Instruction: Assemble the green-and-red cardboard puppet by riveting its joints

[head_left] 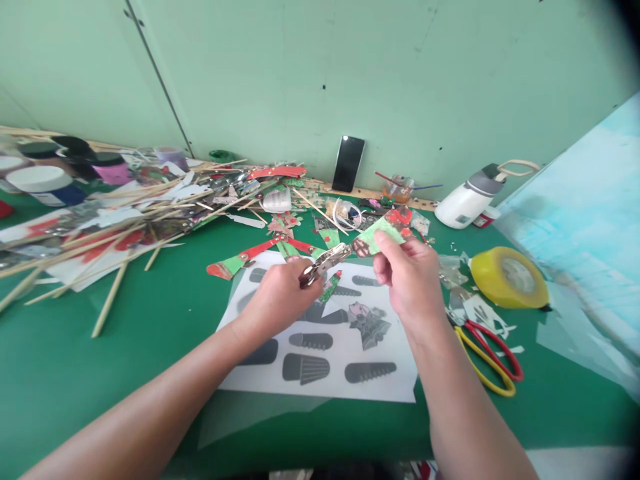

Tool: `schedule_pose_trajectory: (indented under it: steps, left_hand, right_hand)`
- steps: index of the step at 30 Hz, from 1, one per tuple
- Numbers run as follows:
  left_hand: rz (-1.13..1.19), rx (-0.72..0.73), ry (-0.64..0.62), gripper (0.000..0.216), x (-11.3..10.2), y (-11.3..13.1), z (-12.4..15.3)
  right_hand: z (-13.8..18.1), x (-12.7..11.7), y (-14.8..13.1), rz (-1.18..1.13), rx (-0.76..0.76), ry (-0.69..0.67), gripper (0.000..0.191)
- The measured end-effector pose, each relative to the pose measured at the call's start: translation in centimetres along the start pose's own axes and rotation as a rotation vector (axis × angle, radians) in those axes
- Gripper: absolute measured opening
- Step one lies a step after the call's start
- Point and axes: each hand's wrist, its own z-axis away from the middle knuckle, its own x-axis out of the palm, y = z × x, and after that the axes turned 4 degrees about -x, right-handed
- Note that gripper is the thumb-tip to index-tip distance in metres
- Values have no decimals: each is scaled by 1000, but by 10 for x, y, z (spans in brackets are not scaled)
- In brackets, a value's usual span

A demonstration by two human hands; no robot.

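My left hand is closed round a small metal hole punch, whose jaws point right towards a painted paper piece. My right hand pinches that green and red paper cut-out by its lower edge and holds it at the punch's tip, above the table. Under both hands lies a white sheet printed with dark grey shapes. A small painted cut-out rests on that sheet.
A heap of bamboo sticks and painted paper parts fills the left and back. Paint jars stand far left. A yellow tape roll, red-and-yellow scissors, a white bottle and a propped phone are to the right and back.
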Motion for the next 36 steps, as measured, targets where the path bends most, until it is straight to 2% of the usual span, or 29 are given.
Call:
schedule_pose_trajectory:
  steps: [11,23,31,36]
  left_hand:
    - [-45,8,-13,19,1,0,-1]
    - [-35,6,-28,21,2,1,0]
    - [-4,-22,-33,20,3,0,2]
    - [1,-10,-26,21,5,0,2]
  right_hand:
    - [4,6,4,23,-83,101,38]
    - [6,8,6,24,-58,79,39]
    - [7,10,5,0,-73,115,36]
    - [11,14,10,66,-42,82,38]
